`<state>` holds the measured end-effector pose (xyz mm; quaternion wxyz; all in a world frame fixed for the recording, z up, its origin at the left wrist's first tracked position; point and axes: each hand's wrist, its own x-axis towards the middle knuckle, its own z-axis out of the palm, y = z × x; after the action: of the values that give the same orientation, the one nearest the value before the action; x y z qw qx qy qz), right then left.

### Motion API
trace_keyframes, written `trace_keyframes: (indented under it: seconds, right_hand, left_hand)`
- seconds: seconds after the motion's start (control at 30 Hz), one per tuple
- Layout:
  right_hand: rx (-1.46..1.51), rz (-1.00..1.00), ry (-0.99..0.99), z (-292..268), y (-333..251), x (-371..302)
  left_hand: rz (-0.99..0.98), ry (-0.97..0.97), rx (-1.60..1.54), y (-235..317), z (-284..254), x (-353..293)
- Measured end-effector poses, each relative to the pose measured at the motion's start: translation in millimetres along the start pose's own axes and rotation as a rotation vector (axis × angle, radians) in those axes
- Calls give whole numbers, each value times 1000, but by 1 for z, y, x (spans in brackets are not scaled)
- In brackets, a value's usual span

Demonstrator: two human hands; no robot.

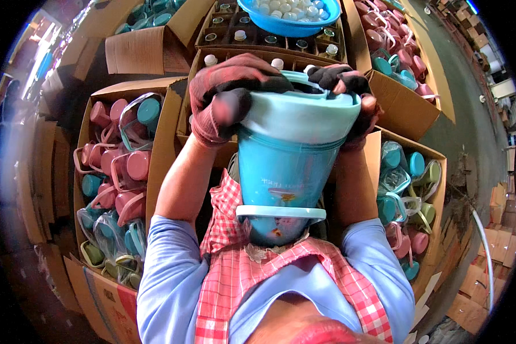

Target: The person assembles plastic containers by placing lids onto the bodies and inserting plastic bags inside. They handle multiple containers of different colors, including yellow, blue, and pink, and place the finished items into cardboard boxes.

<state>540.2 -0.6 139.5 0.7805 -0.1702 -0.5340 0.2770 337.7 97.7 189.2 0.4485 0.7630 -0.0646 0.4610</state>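
Note:
A translucent blue plastic jug [286, 163] with a pale teal lid [298, 117] is held up in front of my chest. The gloved left hand [226, 94] curls around the lid's left side, its thumb pressed on the front. On the opposite side, my right hand [352, 103] grips the lid's edge, with some fingertips bare of the dark glove. A pale band or handle [281, 212] crosses the lower part of the jug. Its base sits close to my checked apron [252, 286]. The opening at the lid's top is partly hidden by my fingers.
A blue basin [289, 26] of small white caps rests on a divided carton of bottles [241, 35]. Open cartons of pink, teal and green jugs stand at left [117, 166], right [407, 195] and upper right [393, 49]. Another carton [149, 49] sits upper left.

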Motion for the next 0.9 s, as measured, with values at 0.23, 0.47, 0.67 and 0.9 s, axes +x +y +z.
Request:
trace_keyframes:
  seconds: [0.23, 0.47, 0.67, 0.9]
  right_hand:
    - [-428, 281, 59, 33, -47, -1]
    - [-999, 70, -279, 55, -64, 27]
    - [407, 543, 60, -14, 12, -4]
    - [-333, 346, -121, 47, -45, 13]
  left_hand:
    - [-260, -122, -307, -24, -31, -14]
    - [58, -170, 685, 50, 20, 15]
    - [-121, 67, -6, 25, 13, 0]
    - [-367, -19, 427, -30, -37, -46]
